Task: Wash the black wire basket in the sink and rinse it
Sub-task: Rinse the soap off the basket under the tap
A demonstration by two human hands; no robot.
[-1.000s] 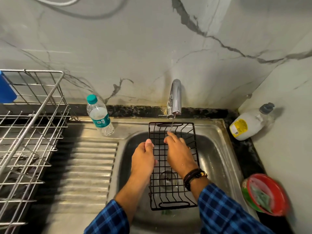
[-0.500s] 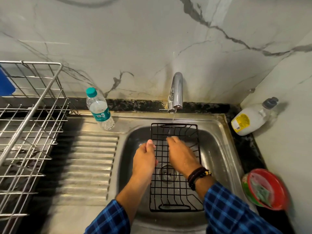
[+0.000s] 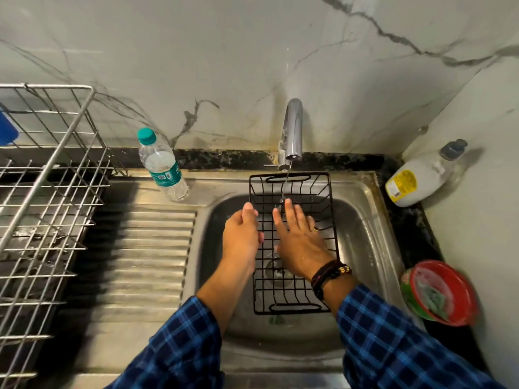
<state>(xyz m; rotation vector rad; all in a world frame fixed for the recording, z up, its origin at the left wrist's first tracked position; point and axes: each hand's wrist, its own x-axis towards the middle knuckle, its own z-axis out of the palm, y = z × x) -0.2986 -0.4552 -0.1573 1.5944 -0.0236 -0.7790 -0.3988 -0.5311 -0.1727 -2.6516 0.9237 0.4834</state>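
Note:
The black wire basket (image 3: 292, 293) sits over the steel sink (image 3: 365, 220), right under the chrome tap (image 3: 292, 130), from which a thin stream of water runs. My left hand (image 3: 243, 234) grips the basket's left rim, thumb on top. My right hand (image 3: 297, 240) lies inside the basket with fingers straight and spread, pressing on the wire floor; the water lands at its fingertips. The drain shows through the wires below my right wrist.
A steel dish rack (image 3: 42, 206) stands at the left beside the ribbed drainboard (image 3: 146, 248). A water bottle (image 3: 163, 167) stands at the sink's back left. A white soap bottle (image 3: 421, 178) and a red bowl (image 3: 441, 293) sit on the right counter.
My right hand has spread its fingers and slid slightly toward the basket's right side. The left hand keeps its hold on the rim. The basket stays in place.

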